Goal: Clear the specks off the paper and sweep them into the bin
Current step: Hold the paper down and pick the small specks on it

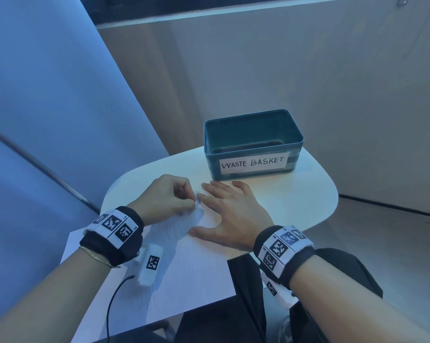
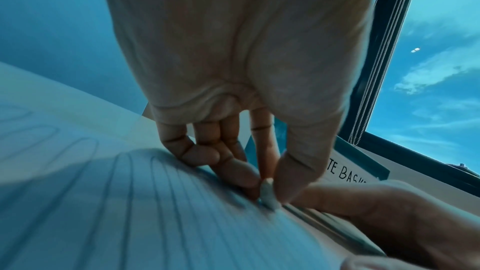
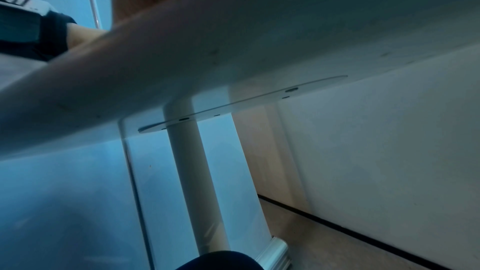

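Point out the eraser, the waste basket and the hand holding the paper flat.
eraser [image 2: 267, 194]: left wrist view, on its white body between the fingertips.
waste basket [image 1: 293, 157]: head view, on its front wall.
right hand [image 1: 231, 214]: head view, on its back.

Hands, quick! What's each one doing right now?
Left hand: pinching a small white eraser against the paper.
Right hand: open, flat on the paper.
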